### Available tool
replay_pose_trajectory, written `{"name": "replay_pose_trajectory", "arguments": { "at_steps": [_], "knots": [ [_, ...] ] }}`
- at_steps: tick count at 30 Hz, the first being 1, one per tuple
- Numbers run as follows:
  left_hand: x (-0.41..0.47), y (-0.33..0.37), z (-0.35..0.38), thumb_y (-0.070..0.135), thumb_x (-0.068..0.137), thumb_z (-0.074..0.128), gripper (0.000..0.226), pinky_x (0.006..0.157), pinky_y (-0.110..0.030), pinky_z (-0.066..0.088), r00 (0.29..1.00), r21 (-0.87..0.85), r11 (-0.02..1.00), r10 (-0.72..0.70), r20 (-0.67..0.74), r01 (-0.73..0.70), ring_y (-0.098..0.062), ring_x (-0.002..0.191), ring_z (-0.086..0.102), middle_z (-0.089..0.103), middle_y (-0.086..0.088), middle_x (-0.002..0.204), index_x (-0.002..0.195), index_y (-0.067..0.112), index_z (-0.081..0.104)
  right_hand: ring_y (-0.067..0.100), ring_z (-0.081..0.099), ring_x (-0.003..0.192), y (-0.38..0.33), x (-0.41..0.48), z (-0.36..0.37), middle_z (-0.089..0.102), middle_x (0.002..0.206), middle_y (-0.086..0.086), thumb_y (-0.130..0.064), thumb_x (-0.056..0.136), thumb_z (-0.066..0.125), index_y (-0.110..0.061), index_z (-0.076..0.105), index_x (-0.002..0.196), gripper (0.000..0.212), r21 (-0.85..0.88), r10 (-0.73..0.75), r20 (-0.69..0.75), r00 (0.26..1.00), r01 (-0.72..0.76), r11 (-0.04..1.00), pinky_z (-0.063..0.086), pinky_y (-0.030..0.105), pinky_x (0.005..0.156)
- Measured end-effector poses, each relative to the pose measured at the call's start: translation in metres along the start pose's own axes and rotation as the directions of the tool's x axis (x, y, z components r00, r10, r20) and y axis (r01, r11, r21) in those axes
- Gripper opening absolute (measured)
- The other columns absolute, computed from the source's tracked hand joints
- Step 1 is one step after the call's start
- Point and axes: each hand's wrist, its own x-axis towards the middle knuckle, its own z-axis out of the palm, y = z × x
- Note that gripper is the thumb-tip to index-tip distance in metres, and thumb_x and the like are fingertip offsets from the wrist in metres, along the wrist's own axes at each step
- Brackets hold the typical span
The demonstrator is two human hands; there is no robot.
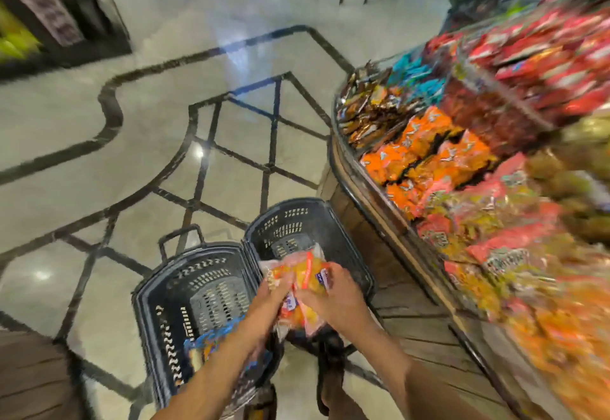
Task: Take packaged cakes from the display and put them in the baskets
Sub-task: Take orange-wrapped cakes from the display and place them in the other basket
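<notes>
The left grip (270,297) and right grip (333,300) together hold a bundle of clear-wrapped yellow cakes (307,274) above the near end of the right basket (330,218), fingers curled round the wrapping. The left basket (148,314) stands just beside it on the patterned floor (99,105) and holds a blue-and-orange packet (204,343) (too blurred to read). The display (350,168) at the right is heaped with orange, red and brown packets.

L hand (270,299) & R hand (331,299) side by side, both gripping cake packs (307,271)
</notes>
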Motion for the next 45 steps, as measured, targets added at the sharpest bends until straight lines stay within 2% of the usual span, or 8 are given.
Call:
{"name": "replay_pose_trajectory", "arguments": {
  "at_steps": [2,5,8,15,19,30,35,45],
  "knots": [
    [-0.024,0.008,0.009,0.031,0.095,0.068,0.021,0.067,-0.013,0.055,0.998,0.034,0.999,0.019,0.067,-0.021,0.002,0.082,0.074,0.080,0.008,0.093,0.112,0.019,0.067,0.001,0.053,0.097,-0.011,-0.039,-0.015,0.055,0.102,-0.018,-0.053,0.072,0.080,-0.029,0.059,0.112,0.051,0.014,-0.045,-0.011,0.999,0.045,0.999,0.045,0.032,0.091],
    [-0.057,0.022,0.026,0.029,0.093,0.074,0.033,0.091,-0.035,0.060,0.970,0.115,0.990,0.053,0.237,-0.082,-0.019,0.104,0.075,0.079,-0.001,0.111,0.125,0.021,0.067,0.009,0.054,0.117,-0.008,-0.084,-0.035,0.057,0.123,-0.007,-0.065,0.072,0.065,-0.038,0.057,0.132,0.066,0.068,-0.007,-0.020,1.000,0.008,0.998,0.047,0.037,0.102],
    [-0.080,0.033,0.047,0.032,0.094,0.072,0.037,0.094,-0.041,0.059,0.932,0.182,0.976,0.047,0.359,-0.119,-0.023,0.107,0.075,0.078,-0.004,0.115,0.129,0.023,0.065,0.009,0.066,0.108,0.008,-0.124,-0.059,0.071,0.115,-0.007,-0.052,0.080,0.067,-0.044,0.066,0.113,0.034,0.252,0.028,-0.075,0.997,-0.008,0.968,0.054,0.044,0.100],
    [-0.132,0.014,0.137,0.029,0.099,0.065,0.032,0.092,-0.030,0.056,0.797,0.291,0.939,-0.031,0.604,-0.184,-0.021,0.107,0.074,0.078,-0.002,0.116,0.131,0.020,0.064,0.004,0.065,0.105,0.071,-0.231,-0.109,0.066,0.120,-0.008,-0.032,0.096,0.070,-0.023,0.056,0.133,0.041,0.601,0.206,-0.232,0.951,-0.026,0.799,0.056,0.018,0.084],
    [-0.157,-0.024,0.199,0.062,0.074,0.084,0.064,0.112,-0.049,0.046,0.740,0.353,0.903,-0.061,0.670,-0.245,-0.020,0.113,0.071,0.076,0.002,0.119,0.126,0.029,0.067,0.010,0.069,0.105,0.124,-0.302,-0.130,0.075,0.113,-0.008,-0.034,0.097,0.068,-0.026,0.070,0.120,0.024,0.701,0.290,-0.262,0.920,-0.025,0.713,0.053,0.023,0.082],
    [-0.255,-0.149,0.368,0.043,0.073,0.088,0.067,0.102,-0.055,0.054,0.617,0.414,0.882,-0.200,0.761,-0.225,-0.029,0.110,0.073,0.077,-0.007,0.117,0.131,0.022,0.063,0.025,0.071,0.109,0.283,-0.471,-0.191,0.074,0.118,0.012,-0.023,0.097,0.068,-0.011,0.070,0.123,0.029,0.804,0.364,-0.378,0.852,0.106,0.585,0.057,0.038,0.096],
    [-0.254,-0.169,0.409,0.039,0.072,0.087,0.071,0.102,-0.050,0.056,0.696,0.400,0.899,-0.173,0.697,-0.178,-0.025,0.110,0.073,0.077,-0.003,0.119,0.136,0.024,0.059,0.026,0.074,0.099,0.333,-0.487,-0.243,0.077,0.107,0.008,-0.040,0.089,0.074,-0.012,0.073,0.114,0.038,0.752,0.363,-0.432,0.826,0.106,0.651,0.057,0.037,0.084],
    [-0.163,-0.126,0.459,0.024,0.094,0.074,0.055,0.094,-0.045,0.057,0.828,0.291,0.953,-0.096,0.553,-0.083,-0.027,0.110,0.073,0.072,-0.012,0.127,0.143,0.019,0.052,0.013,0.074,0.090,0.404,-0.399,-0.349,0.077,0.101,-0.008,-0.026,0.081,0.084,-0.026,0.076,0.109,0.030,0.481,0.395,-0.618,0.680,-0.070,0.874,0.061,0.046,0.084]
  ]
}}
